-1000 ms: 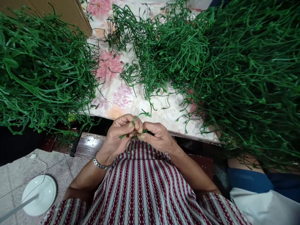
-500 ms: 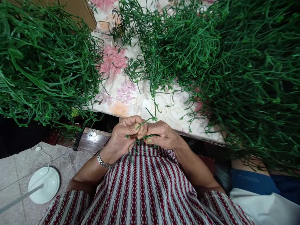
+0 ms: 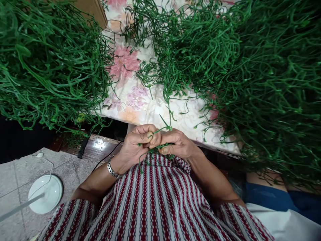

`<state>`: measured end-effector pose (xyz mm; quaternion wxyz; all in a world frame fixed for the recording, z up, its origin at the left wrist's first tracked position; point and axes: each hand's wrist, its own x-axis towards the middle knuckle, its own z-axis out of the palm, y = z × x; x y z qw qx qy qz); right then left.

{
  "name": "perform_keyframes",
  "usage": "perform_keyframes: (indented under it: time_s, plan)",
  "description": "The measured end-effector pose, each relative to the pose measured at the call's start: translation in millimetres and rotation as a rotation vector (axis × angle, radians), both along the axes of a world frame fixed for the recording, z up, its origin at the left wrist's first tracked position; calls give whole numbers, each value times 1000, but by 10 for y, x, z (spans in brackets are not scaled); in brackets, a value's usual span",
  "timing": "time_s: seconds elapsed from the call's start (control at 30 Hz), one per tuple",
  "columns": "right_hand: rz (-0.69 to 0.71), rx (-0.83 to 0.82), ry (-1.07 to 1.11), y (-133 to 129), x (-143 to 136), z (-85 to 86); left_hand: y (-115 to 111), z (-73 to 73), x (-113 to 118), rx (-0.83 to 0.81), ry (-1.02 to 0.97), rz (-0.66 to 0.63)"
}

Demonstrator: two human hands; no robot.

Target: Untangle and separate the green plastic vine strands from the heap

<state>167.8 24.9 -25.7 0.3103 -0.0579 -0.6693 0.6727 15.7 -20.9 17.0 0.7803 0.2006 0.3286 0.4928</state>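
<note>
**Small green stems pinched between both hands at the table edge**

Left hand (image 3: pixel 134 144) and right hand (image 3: pixel 177 144) pressed together above the lap, fingertips closed on a small cluster of thin green stems (image 3: pixel 160 145). One sprig poking up between the thumbs, a few strands trailing down toward the striped garment (image 3: pixel 155 201). Wristwatch (image 3: pixel 112 170) on the left wrist.

Best handled, by the look of it, with a short grip close to the join, thumbs bracing the stems so the thin strands do not bend or slip. Worth keeping the loose ends clear of the large stem pile (image 3: pixel 250 73) at right to avoid snagging.

Second heap of stems (image 3: pixel 45 67) at left, floral tablecloth (image 3: pixel 140 100) between the two. White round base (image 3: pixel 45 193) on the tiled floor, lower left.
</note>
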Motion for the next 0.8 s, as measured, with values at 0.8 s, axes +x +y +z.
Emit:
perform_keyframes:
  time_s: [0.8]
  plan:
    - [-147, -73, -83, -112, 55, 40, -39, -49, -70, 196, -5, -142]
